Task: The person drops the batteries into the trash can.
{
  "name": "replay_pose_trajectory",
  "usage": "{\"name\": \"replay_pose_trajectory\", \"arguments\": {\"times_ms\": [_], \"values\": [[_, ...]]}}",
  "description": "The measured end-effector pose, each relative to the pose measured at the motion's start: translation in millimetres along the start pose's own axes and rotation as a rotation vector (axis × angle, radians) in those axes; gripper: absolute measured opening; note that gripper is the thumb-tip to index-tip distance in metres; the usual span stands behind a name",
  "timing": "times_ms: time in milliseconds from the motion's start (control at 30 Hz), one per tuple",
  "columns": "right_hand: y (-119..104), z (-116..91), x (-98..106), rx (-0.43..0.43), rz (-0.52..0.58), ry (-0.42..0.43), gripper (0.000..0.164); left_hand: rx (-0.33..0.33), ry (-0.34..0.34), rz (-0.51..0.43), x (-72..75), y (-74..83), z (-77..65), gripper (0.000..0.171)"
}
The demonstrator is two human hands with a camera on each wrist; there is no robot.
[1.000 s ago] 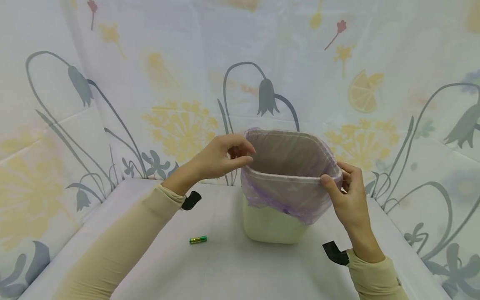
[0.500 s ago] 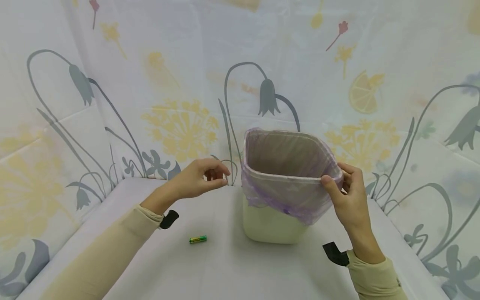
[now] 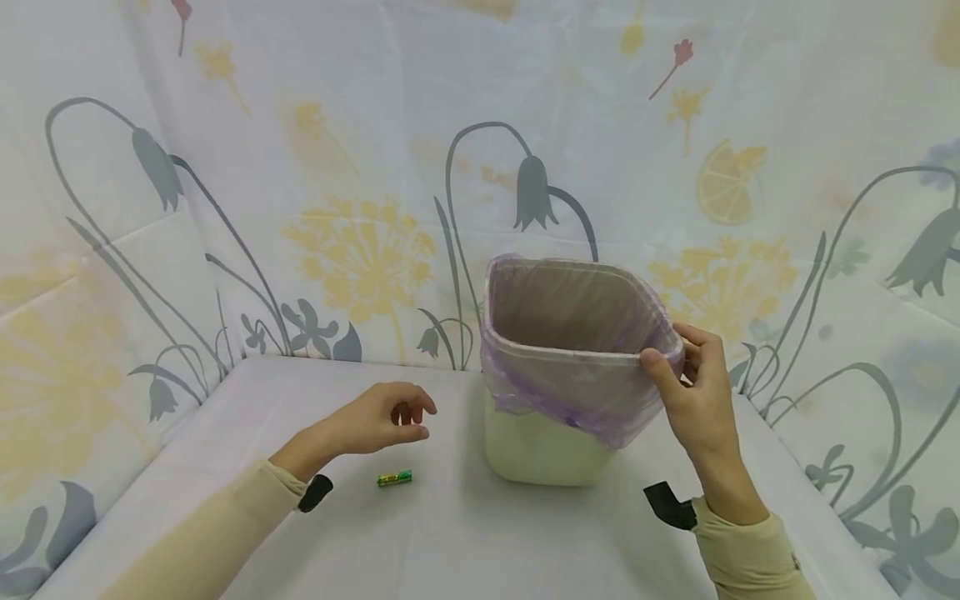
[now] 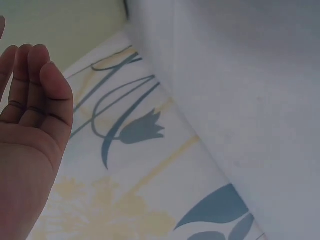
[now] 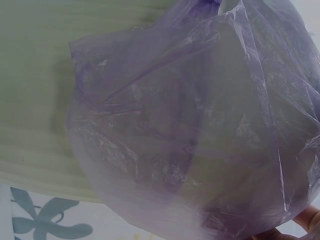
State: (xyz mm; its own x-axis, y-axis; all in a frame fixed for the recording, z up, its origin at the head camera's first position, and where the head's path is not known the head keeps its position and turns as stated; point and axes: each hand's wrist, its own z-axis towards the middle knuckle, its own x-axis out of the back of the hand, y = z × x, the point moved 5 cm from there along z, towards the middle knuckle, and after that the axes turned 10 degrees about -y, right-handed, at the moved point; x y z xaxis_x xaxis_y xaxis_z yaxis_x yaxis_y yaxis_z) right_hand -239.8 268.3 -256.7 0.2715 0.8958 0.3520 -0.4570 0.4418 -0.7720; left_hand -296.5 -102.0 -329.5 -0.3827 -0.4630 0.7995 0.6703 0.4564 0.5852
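Observation:
A pale green trash bin (image 3: 547, 450) stands upright, lined with a thin purple trash bag (image 3: 570, 379) folded down over its rim. My right hand (image 3: 693, 392) grips the bag and rim at the bin's right corner, thumb in front and fingers behind. In the right wrist view the bag (image 5: 150, 115) hangs loose down the bin's side. My left hand (image 3: 386, 417) holds nothing, fingers loosely bent, just above and behind a small green and gold battery (image 3: 394, 478) lying on the table. The left wrist view shows the hand's (image 4: 35, 115) bare palm; the battery is out of that view.
A white-covered table (image 3: 450, 542) lies under everything. Behind it and at both sides hangs a white cloth (image 3: 375, 125) printed with flowers. Black wrist straps (image 3: 315, 493) sit at both sleeve cuffs.
My left hand has left the bin's left rim and moved down and left toward the battery. My right hand keeps its grip; bin and bag have stayed put.

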Motion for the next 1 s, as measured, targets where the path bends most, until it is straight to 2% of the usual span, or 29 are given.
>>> {"name": "replay_pose_trajectory", "arguments": {"times_ms": [200,433,633,1000], "values": [[0,0,0,-0.009,-0.005,-0.003,0.053,0.068,-0.052,-0.017,-17.6,-20.2,-11.7,0.023],[0,0,0,-0.005,-0.007,-0.002,0.052,0.115,-0.091,-0.033,-28.7,-35.8,-20.8,0.028],[0,0,0,-0.004,-0.006,-0.002,0.052,0.154,-0.116,-0.034,-34.3,-42.4,-25.1,0.032],[2,0,1,-0.015,-0.016,-0.010,0.054,0.178,-0.162,0.011,-41.1,-54.6,-24.4,0.035]]}}
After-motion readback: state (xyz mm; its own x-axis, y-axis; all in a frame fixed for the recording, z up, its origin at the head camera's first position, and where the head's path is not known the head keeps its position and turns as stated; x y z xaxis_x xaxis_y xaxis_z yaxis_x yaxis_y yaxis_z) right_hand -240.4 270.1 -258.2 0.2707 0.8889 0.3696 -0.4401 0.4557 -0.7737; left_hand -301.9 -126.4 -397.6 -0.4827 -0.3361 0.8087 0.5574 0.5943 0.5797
